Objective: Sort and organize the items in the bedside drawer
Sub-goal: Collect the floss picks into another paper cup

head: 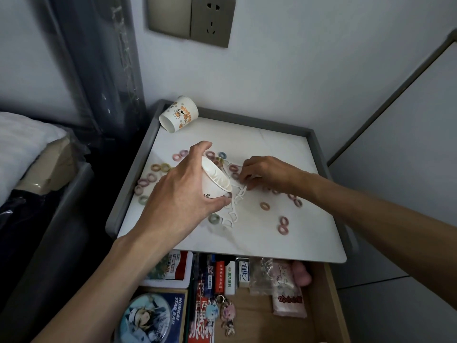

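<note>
Paper cups (178,113), two: left hand (180,194) grips one; right hand (267,173) pinches cord (235,211)

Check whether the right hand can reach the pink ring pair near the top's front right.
Likely yes: the pair lies uncovered just nearer than the right hand, though that hand is pinching white bands.

Wide open across the far right corner of the worktop (272,149), bare again along the near edge. Fenced by a raised grey rim (317,147) on the far, left and right edges. Blocked in the far left corner by a tipped paper cup (178,113). Littered with hair ties (155,167), thickest by the left edge. Crowded in the middle: left hand (180,194) gripping a second paper cup (215,179), right hand (264,173) pinching a white cord (235,211). Packed tight in the drawer (272,330) below.
</note>
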The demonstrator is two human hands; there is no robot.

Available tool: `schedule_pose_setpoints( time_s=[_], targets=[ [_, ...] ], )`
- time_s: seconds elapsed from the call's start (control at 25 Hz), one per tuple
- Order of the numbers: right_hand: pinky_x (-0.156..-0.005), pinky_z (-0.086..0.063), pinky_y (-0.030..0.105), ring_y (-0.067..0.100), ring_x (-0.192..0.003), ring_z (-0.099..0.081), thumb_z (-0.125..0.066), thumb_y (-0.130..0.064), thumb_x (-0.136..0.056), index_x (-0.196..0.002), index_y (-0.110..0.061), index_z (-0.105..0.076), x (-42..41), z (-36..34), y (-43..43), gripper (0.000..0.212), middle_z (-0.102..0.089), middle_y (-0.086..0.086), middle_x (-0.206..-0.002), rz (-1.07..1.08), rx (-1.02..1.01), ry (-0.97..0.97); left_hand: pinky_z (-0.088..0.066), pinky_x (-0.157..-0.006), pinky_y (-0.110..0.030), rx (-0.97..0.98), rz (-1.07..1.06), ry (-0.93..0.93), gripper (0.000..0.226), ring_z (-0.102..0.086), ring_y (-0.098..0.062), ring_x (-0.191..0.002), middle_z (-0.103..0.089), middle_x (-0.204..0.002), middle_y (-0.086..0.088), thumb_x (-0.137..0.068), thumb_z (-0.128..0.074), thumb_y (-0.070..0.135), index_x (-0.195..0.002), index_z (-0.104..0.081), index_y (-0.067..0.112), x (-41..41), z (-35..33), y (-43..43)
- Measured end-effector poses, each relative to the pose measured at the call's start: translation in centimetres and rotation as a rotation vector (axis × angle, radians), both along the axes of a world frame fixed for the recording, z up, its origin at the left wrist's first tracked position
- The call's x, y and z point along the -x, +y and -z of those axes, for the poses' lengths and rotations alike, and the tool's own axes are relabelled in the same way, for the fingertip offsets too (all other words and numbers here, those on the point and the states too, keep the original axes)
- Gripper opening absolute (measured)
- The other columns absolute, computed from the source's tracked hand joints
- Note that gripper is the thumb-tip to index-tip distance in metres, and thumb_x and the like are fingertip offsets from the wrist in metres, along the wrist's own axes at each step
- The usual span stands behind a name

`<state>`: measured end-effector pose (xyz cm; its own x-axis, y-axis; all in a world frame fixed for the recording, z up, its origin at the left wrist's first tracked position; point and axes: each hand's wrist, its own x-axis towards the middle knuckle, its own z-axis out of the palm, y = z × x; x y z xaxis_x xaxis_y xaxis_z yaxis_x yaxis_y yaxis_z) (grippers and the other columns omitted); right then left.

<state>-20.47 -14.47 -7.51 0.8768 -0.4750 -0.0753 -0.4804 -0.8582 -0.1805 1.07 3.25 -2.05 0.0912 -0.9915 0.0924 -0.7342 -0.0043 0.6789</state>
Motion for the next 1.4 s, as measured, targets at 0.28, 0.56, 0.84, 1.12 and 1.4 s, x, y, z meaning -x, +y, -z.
schedule_pose_setpoints(
  time_s=[0.28, 0.56, 0.84, 1.12, 1.4],
  targets=[
    [-0.075, -0.044, 0.023, 0.019, -0.089, -0.058, -0.069, -0.009, -0.087, -0.092, -0.009, -0.069, 0.0, -0.1, 1.2, 0.005, -0.062, 0.005, -0.098, -0.010, 0.001, 0.042, -0.035, -0.085, -0.026, 0.017, 0.003, -0.005, 0.095, -0.052, -0.020, -0.115, -0.053, -0.137, 0.003, -0.071, -0.083, 0.045, -0.144, -0.023, 0.035, -0.1, 0.3, -0.1],
    [-0.065, -0.044, 0.027, 0.016, -0.075, -0.051, -0.053, -0.012, -0.097, -0.100, -0.018, -0.055, 1.6, -0.8, 2.5, 0.007, -0.059, 0.001, -0.093, 0.139, 0.121, 0.138, -0.043, -0.093, -0.034, 0.048, 0.008, -0.004, 0.095, -0.055, -0.023, -0.115, -0.054, -0.136, 0.002, -0.070, -0.084, 0.043, -0.143, -0.024, 0.032, -0.5, 0.3, 0.1],
    [-0.064, -0.047, 0.032, 0.022, -0.080, -0.059, -0.070, -0.008, -0.087, -0.091, -0.012, -0.066, -0.3, 0.2, 3.5, 0.007, -0.064, 0.006, -0.091, 0.120, 0.126, -0.032, -0.043, -0.091, -0.033, 0.057, 0.000, -0.010, 0.095, -0.055, -0.022, -0.114, -0.056, -0.132, 0.002, -0.070, -0.084, 0.042, -0.143, -0.024, 0.032, -0.7, 0.3, 0.1],
    [-0.070, -0.051, 0.035, 0.021, -0.080, -0.062, -0.072, -0.012, -0.087, -0.092, -0.009, -0.070, -0.7, 0.5, 3.7, 0.006, -0.069, 0.006, -0.090, 0.169, 0.056, -0.058, -0.041, -0.089, -0.032, 0.047, -0.007, -0.019, 0.095, -0.055, -0.022, -0.113, -0.058, -0.129, 0.001, -0.070, -0.084, 0.043, -0.143, -0.024, 0.033, -1.0, 0.3, 0.0],
    [-0.062, -0.041, 0.030, 0.022, -0.082, -0.055, -0.069, -0.009, -0.088, -0.099, -0.012, -0.059, 0.8, 2.1, 4.0, 0.014, -0.060, 0.007, -0.095, 0.186, 0.258, 0.082, -0.044, -0.095, -0.036, 0.033, -0.005, -0.002, 0.095, -0.055, -0.024, -0.116, -0.056, -0.132, -0.001, -0.070, -0.084, 0.044, -0.143, -0.025, 0.032, -1.2, 0.1, 0.2]
  ],
)
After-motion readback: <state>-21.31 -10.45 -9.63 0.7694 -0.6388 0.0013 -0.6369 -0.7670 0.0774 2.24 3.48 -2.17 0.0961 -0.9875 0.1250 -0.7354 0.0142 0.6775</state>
